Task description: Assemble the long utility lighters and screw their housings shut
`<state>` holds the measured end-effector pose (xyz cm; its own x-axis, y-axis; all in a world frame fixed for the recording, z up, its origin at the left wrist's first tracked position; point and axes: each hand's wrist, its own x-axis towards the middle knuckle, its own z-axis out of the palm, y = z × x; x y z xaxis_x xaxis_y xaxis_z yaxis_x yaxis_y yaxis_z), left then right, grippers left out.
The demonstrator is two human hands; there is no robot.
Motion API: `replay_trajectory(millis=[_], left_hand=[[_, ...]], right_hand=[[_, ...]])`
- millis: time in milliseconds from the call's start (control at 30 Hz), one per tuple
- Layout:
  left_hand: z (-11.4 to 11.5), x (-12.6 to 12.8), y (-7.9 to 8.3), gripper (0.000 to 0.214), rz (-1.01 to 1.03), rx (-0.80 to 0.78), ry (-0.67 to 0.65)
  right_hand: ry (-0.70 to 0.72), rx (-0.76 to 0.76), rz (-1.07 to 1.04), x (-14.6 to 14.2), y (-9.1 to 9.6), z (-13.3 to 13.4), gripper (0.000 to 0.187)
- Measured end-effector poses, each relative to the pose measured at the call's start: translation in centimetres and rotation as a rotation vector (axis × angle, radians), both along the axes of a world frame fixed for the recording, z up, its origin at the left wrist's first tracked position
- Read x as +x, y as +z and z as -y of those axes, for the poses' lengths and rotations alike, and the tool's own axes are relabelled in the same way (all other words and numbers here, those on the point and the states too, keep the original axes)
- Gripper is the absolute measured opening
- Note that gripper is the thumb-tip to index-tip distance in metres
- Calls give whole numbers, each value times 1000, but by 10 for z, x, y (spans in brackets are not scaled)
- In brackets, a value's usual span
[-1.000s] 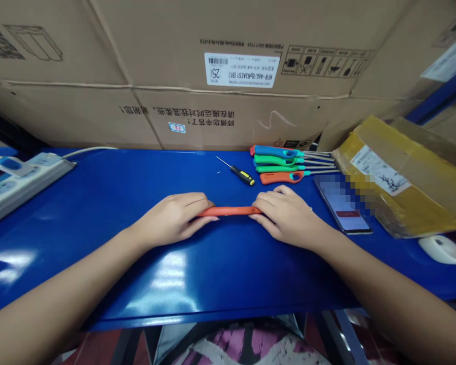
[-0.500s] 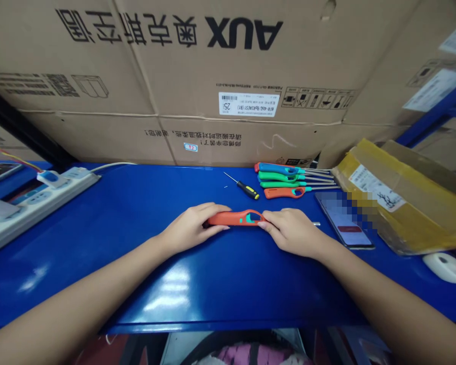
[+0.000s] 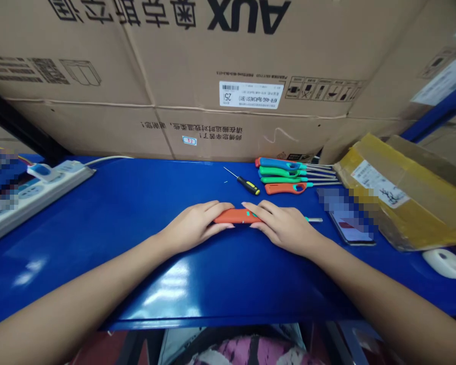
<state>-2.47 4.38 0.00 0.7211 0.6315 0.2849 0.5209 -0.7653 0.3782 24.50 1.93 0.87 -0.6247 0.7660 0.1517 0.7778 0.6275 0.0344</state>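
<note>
Both my hands hold an orange long-nosed utility lighter (image 3: 235, 216) lying level on the blue table, close to its surface. My left hand (image 3: 195, 226) is wrapped around the orange handle's left end. My right hand (image 3: 281, 226) covers the middle, hiding most of the teal trim. The thin metal nozzle (image 3: 314, 219) sticks out to the right of that hand. Just beyond my hands lie several similar lighters (image 3: 285, 175) in orange, green and blue, and a small yellow-and-black screwdriver (image 3: 248, 185).
A blue table (image 3: 99, 203) carries a white power strip (image 3: 34, 195) at left, a phone (image 3: 349, 218) with blurred patches at right, a taped yellow parcel (image 3: 399, 195), and a white computer mouse (image 3: 446, 263). Large cardboard boxes (image 3: 213, 101) stand along the back edge.
The lighter has rolled in my hands, so its teal-trimmed opening no longer shows, and its nozzle now shows to the right. My hands have closed in over the handle.
</note>
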Motion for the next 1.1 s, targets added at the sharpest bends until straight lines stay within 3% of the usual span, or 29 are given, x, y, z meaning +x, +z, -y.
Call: replay_trajectory(millis=[233,400,533,700,933,1100], left_hand=[[7,5,-1,43,44,-18,-26],[7,5,2,45,-53,50,-69],[8,6,8,44,-102,-34,-106],[3,7,5,36,39,-93,-26],[-7,0,-8,28,5,-42,20],[-8,0,-2,31,-56,7,44]], right_hand=[[22,10,-15,-2,-1,5,48],[66,-166,-102,-1,8,8,36],[109,-245,-171,5,13,6,34],[146,-255,-387,8,0,0,28],[23,-117,-474,-1,-13,-10,9],[-174,-32,-532,-9,-3,-32,31]])
